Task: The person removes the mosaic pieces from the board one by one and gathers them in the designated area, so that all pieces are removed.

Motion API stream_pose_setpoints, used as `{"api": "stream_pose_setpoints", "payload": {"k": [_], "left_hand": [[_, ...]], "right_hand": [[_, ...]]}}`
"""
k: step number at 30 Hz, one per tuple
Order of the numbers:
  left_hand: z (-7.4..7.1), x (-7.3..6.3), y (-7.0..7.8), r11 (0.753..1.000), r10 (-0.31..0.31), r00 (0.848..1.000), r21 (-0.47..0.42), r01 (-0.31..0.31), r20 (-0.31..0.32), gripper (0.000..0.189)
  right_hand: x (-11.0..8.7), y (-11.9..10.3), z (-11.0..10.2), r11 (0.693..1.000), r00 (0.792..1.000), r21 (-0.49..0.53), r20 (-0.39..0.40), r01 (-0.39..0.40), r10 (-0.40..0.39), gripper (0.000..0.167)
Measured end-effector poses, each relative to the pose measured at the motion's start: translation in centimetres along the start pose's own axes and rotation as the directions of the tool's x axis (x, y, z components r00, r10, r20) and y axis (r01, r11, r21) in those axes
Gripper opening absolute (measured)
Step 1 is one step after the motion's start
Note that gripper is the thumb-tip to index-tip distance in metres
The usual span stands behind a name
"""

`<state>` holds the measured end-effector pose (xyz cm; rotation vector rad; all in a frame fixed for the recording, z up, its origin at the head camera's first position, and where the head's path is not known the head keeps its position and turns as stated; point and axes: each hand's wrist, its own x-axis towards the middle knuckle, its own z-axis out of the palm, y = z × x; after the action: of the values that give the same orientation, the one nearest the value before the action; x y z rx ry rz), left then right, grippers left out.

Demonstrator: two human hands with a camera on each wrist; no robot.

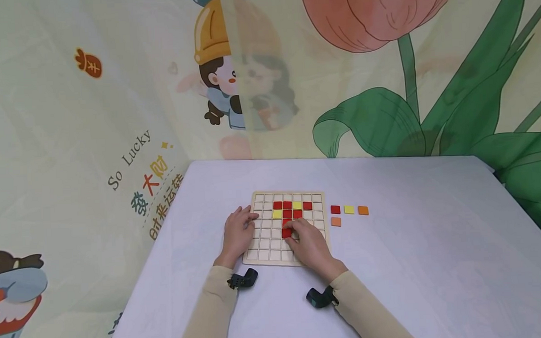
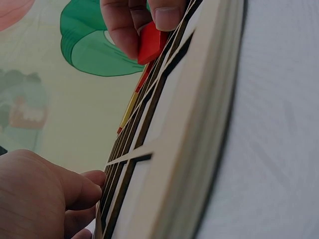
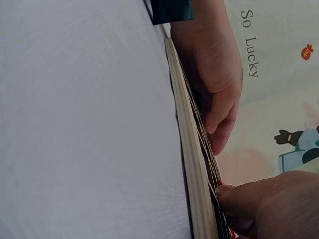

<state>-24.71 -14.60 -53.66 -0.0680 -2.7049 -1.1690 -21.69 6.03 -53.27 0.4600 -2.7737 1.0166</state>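
In the head view a square wooden grid board (image 1: 264, 245) lies on the table, with several red and yellow square tiles in its cells. My right hand (image 1: 312, 247) is over the lower middle of the board, pinching a red tile (image 1: 286, 233) between thumb and fingers. That red tile (image 2: 151, 44) appears tilted at the grid in the left wrist view, its lower corner close to the cells. At the board's left edge rests my left hand (image 1: 238, 235), fingertips on the rim and fingers loosely bent. Part of the grid is hidden beneath the right hand.
Right of the board lie loose tiles: a red tile (image 1: 335, 209), a yellow tile (image 1: 349, 209), an orange tile (image 1: 363, 210) and a lighter orange tile (image 1: 336, 222). The white table (image 1: 435, 262) extends to the right. A printed curtain (image 1: 269, 139) hangs behind it.
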Motion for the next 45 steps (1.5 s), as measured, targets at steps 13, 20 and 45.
{"api": "stream_pose_setpoints", "payload": {"k": [13,20,45], "left_hand": [[0.1,0.0,0.1,1.000,0.000,1.000,0.002,0.000,-0.005,0.024],[0.2,-0.1,0.0,1.000,-0.002,1.000,0.006,0.002,-0.007,0.024],[-0.1,-0.1,0.2,1.000,-0.015,1.000,-0.013,0.015,-0.008,0.024]], "right_hand": [[-0.1,0.1,-1.0,1.000,0.999,-0.006,0.038,-0.019,0.019,0.033],[0.1,0.2,-2.0,1.000,0.997,0.021,0.078,-0.011,0.010,0.029],[1.1,5.9,-8.9,0.974,0.974,0.074,0.096,-0.212,0.205,0.033]]}}
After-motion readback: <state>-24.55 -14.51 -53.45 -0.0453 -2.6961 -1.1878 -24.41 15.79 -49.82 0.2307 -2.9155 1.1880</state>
